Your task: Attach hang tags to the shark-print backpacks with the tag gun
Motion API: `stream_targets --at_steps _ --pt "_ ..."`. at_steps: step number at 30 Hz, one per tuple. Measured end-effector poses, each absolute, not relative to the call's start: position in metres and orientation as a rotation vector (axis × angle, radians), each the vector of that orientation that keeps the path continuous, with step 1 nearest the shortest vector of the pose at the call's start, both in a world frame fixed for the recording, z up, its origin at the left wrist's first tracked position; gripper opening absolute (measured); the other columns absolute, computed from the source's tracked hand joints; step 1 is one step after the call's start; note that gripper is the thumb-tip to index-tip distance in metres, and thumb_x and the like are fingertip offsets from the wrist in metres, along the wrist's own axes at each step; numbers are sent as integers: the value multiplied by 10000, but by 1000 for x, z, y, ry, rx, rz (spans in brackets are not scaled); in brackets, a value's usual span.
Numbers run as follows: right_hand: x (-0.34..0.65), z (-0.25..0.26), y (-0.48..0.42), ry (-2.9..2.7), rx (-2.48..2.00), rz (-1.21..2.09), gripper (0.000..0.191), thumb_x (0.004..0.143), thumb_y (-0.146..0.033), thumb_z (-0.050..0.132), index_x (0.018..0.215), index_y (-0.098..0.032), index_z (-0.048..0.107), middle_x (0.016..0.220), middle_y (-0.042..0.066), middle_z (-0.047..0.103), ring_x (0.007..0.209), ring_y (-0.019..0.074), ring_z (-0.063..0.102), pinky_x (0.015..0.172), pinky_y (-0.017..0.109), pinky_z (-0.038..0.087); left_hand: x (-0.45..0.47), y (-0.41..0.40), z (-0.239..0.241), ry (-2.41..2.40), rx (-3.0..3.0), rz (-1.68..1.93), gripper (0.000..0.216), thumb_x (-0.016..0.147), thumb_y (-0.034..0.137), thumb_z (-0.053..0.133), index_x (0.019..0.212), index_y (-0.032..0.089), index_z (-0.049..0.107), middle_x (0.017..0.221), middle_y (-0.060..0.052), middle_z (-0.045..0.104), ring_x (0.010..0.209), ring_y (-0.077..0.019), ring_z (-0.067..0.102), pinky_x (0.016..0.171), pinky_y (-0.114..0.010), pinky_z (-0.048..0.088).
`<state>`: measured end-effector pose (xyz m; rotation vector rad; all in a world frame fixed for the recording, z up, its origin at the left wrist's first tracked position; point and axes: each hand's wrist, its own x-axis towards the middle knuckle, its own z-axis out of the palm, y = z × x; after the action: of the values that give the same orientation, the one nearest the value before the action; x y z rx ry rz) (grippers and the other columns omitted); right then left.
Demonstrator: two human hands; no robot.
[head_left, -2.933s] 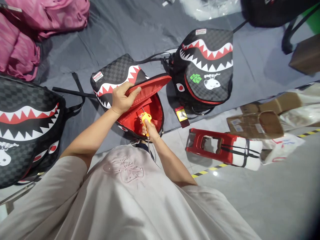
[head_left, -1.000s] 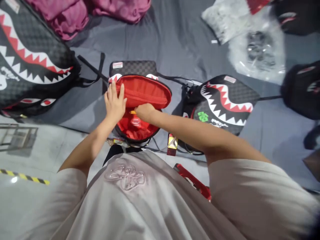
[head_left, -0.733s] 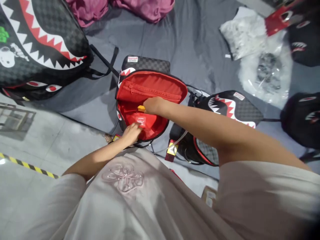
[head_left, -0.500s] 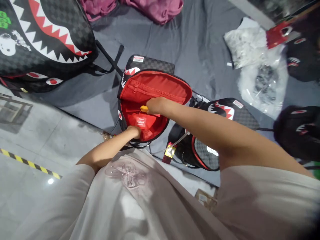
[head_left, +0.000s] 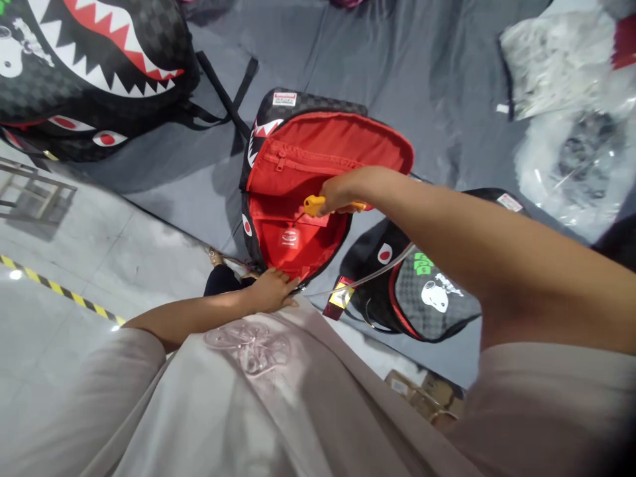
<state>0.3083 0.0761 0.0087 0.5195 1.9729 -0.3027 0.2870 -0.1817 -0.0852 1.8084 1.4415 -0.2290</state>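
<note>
Drawn out of the bag [head_left: 318, 142] since half a second ago, the left hand [head_left: 273, 290] now lies over its near rim, fingers bent; whether they pinch the edge, I cannot tell. More of the yellow tool [head_left: 313, 205] shows, the fingers of the right hand [head_left: 342, 190] wrapped around it, its thin dark tip slanting into the bag. Mid-frame, the bag gapes: smooth red lining, zipped pocket on the raised rounded flap, checkered black shell. Clear, flexible hose [head_left: 380, 271] curves by a glossy tag [head_left: 339, 298], lower centre. Another bag [head_left: 437, 301] sits just beside at right, a bigger bag [head_left: 144, 40] upper left. Above, creased grey cloth on the desk [head_left: 417, 53] lies bare; the desk's edge slants close below the bag.
</note>
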Motion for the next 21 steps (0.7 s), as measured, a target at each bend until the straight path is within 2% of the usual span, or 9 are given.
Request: stream_targets --at_steps 4,7,9,11,14,17,19,21 --pt "308 6 83 1888 541 -328 696 931 -585 452 539 -25 585 861 189 711 831 174 701 676 263 427 279 -209 -88 1397 2019 -238 504 981 306 426 1454 136 465 1236 -213 645 1134 -316 621 970 -418 424" --pt "309 7 82 1812 565 -375 775 896 -593 279 461 9 499 828 203 678 815 150 688 612 257 383 275 -200 -87 1462 1908 -232 473 995 377 398 1394 163 534 1203 -198 666 1100 -322 645 940 -430 448" --pt "312 9 80 1781 592 -417 760 869 -578 231 424 1 444 692 147 636 723 115 667 579 281 372 277 -187 -84 1527 1743 -260 462 1013 404 338 1295 162 613 1143 -179 698 1067 -311 667 902 -415 479" --pt "315 9 77 1755 628 -530 724 861 -561 230 420 -17 414 545 62 549 597 62 617 560 297 370 282 -173 -81 1578 1591 -343 449 1021 339 311 1202 136 668 1098 -183 717 1044 -301 681 869 -402 504" --pt "315 10 72 1761 650 -822 712 876 -529 181 453 -14 430 507 -1 492 497 -1 539 552 280 365 290 -158 -80 1614 1518 -437 389 991 280 406 1238 133 668 1189 -202 696 1182 -337 619 970 -480 476" --pt "309 10 65 1935 666 -1044 678 956 -476 292 601 32 565 684 64 625 602 25 623 591 206 375 293 -151 -81 1633 1483 -497 416 977 319 461 1330 167 620 1281 -203 660 1247 -373 573 1011 -555 451" --pt "307 10 60 2010 663 -1057 539 985 -425 441 756 17 649 783 95 673 680 71 670 631 194 415 290 -149 -82 1628 1453 -532 393 977 308 454 1275 155 658 1212 -196 695 1155 -346 639 939 -491 516" --pt "310 9 57 1957 632 -967 416 975 -391 540 837 -27 686 753 70 675 653 91 666 645 222 457 285 -151 -84 1618 1456 -539 349 966 233 448 1184 142 705 1134 -182 724 1097 -318 673 884 -428 547"
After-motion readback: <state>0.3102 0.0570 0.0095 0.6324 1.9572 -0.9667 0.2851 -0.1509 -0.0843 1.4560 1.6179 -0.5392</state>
